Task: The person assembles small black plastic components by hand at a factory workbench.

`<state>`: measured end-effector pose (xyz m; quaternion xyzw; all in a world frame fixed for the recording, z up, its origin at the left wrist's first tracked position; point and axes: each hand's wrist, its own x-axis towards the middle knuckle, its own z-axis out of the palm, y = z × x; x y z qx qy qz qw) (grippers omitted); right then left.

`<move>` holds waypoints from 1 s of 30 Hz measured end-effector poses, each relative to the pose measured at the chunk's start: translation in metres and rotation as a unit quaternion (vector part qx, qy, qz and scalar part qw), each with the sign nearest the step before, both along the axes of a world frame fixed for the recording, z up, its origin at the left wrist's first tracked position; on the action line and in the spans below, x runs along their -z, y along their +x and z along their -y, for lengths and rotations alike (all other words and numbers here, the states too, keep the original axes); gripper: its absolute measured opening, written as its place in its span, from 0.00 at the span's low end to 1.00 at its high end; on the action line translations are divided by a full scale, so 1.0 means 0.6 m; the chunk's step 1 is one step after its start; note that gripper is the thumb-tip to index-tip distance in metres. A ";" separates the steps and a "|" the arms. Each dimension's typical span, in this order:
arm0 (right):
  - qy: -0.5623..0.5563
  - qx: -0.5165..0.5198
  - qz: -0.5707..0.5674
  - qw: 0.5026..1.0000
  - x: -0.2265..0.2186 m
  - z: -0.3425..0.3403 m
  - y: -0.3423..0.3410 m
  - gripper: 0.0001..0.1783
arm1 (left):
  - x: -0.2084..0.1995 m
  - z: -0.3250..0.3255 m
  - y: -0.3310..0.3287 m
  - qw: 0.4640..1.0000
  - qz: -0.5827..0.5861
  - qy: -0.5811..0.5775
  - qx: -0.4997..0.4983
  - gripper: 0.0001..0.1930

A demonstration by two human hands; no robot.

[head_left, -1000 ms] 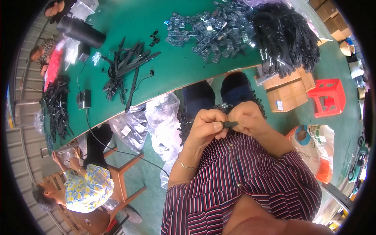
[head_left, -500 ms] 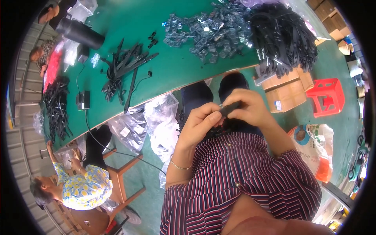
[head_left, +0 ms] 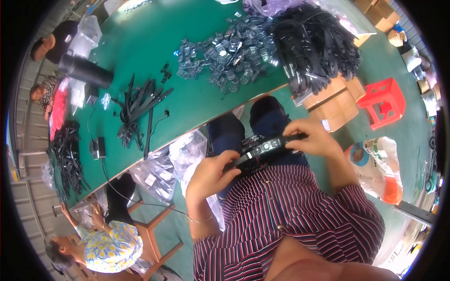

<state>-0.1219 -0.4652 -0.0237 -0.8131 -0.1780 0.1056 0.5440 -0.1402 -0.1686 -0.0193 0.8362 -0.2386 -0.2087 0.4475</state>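
Note:
Stretched between both hands above my lap is a black strap [head_left: 263, 148] with a clear, shiny section along its middle. My left hand [head_left: 212, 174] pinches its left end between thumb and fingers. On the other end, my right hand [head_left: 313, 136] is closed around the strap. Dark small pieces show just behind the strap on my lap, too blurred to name. Beyond my knees, the green table [head_left: 140, 33] bears a heap of clear plastic parts [head_left: 239, 54] and a large bundle of black straps [head_left: 316, 47].
Left on the table lie loose black straps [head_left: 136, 110], a black bottle [head_left: 86, 71] and a small black box [head_left: 97, 148] with a cable. A cardboard box [head_left: 333, 105], red stool [head_left: 383, 103] and printed sack [head_left: 375, 168] stand at right. A seated person [head_left: 110, 243] is at lower left.
My hands have moved apart, the left toward the lower left and the right slightly right. The strap, bunched up before, now stretches between them and shows its clear section. The view has shifted.

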 end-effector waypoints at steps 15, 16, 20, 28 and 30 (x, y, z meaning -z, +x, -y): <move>-0.197 0.186 0.382 0.884 -0.023 0.038 0.168 0.06 | 0.107 -0.013 -0.019 0.979 0.020 0.198 -0.034 0.18; -0.226 0.201 0.426 0.852 -0.027 0.049 0.203 0.08 | 0.101 -0.012 -0.017 0.971 0.068 0.220 -0.055 0.18; -0.356 0.291 0.452 0.764 -0.023 0.060 0.320 0.21 | 0.099 -0.018 0.003 0.965 0.156 0.168 -0.124 0.16; -0.327 0.295 0.432 0.787 -0.037 0.099 0.431 0.11 | 0.026 -0.074 0.051 0.913 0.248 0.041 -0.320 0.09; -0.245 0.318 0.345 0.849 -0.066 0.118 0.438 0.13 | 0.013 -0.103 0.066 0.878 0.302 0.054 -0.368 0.07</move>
